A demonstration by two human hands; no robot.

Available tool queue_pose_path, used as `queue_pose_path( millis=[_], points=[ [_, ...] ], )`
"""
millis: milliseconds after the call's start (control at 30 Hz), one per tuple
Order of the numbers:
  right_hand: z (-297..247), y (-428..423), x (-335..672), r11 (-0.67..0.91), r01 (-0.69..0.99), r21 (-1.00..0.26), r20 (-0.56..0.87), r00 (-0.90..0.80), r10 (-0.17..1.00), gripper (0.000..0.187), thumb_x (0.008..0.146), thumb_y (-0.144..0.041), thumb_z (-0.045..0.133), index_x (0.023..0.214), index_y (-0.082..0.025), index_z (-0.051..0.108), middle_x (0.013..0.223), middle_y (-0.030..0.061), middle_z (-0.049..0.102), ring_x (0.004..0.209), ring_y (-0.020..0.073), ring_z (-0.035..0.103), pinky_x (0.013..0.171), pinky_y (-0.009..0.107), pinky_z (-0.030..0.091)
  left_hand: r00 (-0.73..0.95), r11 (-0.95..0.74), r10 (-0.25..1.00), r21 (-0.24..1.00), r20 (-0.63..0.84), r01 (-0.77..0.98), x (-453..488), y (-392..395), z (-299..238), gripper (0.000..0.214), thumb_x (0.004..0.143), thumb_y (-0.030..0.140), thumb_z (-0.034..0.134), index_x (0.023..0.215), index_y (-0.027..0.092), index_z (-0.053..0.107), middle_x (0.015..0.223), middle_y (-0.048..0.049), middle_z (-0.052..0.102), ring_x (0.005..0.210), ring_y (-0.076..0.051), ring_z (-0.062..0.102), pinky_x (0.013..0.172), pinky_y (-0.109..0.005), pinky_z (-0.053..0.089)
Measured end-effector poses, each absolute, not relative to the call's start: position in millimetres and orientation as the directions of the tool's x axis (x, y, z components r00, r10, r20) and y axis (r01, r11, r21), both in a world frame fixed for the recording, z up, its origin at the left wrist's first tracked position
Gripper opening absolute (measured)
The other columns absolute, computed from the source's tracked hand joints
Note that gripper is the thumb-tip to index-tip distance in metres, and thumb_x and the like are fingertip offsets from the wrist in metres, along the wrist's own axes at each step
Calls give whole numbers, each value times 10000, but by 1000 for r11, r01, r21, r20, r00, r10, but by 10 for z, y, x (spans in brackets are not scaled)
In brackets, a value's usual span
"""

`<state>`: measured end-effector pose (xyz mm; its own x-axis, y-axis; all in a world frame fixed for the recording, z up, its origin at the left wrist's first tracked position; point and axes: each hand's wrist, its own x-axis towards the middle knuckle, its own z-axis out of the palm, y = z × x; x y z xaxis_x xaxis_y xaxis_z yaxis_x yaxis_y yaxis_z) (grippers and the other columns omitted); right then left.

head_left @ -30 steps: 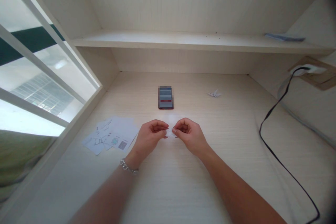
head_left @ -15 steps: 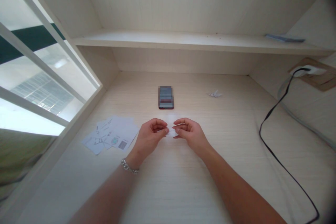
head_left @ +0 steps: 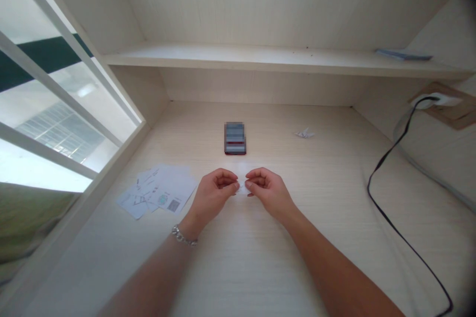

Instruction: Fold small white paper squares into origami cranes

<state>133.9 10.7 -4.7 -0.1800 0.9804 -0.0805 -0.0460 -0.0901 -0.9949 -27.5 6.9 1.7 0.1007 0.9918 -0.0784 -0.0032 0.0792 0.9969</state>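
Observation:
Between my fingertips, over the middle of the desk, is a small piece of white paper (head_left: 242,187); its exact shape is mostly hidden by the fingers. My left hand (head_left: 214,187) pinches its left side between thumb and fingers, with a silver bracelet (head_left: 184,237) on the wrist. On the other side my right hand (head_left: 268,188) is closed on the paper's right edge. Just beyond the hands a phone (head_left: 235,138) with a blurred-out screen lies on the desk (head_left: 238,267). Several printed paper sheets (head_left: 158,188) overlap to the left of my left hand.
A small folded white paper piece (head_left: 305,133) lies at the back right. Down the right side a black cable (head_left: 386,215) runs from a wall socket (head_left: 451,101). Above the desk spans a shelf (head_left: 238,57) with a flat bluish item (head_left: 403,54). White bars (head_left: 55,86) border the left.
My right fingers have shifted slightly at the paper, and the paper between the hands looks a little different. Everything else stays in place.

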Motion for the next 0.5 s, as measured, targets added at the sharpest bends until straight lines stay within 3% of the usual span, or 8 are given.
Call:
queue_pose_path(
  millis=[200, 400, 500],
  points=[
    [-31, 96, 1333, -65, -4, -998, -63, -184, 981, 197, 703, -244, 635, 871, -165, 570, 727, 22, 630, 660, 143, 596, 603, 286, 507, 80, 63, 995, 998, -64, 17, -260, 64, 26, 182, 644, 195, 681, 794, 137, 596, 732, -30, 650, 661, -117, 603, 607, -219, 489],
    [-13, 88, 1344, -20, 44, -999, -28, -180, 983, 174, 696, -194, 634, 850, -168, 560, 726, 22, 631, 667, 139, 598, 610, 260, 467, 134, 155, 980, 986, -146, -58, -283, 55, 101, 161, 658, 146, 624, 817, 130, 604, 767, -43, 652, 719, -150, 610, 620, -271, 526],
    [5, 69, 1337, 9, 80, -997, -7, -195, 981, 161, 704, -199, 626, 846, -175, 556, 746, 24, 633, 685, 144, 601, 624, 266, 467, 137, 120, 983, 992, -123, 26, -293, 58, 82, 165, 668, 174, 631, 827, 136, 612, 735, -39, 657, 685, -137, 609, 604, -239, 504]
  ],
)
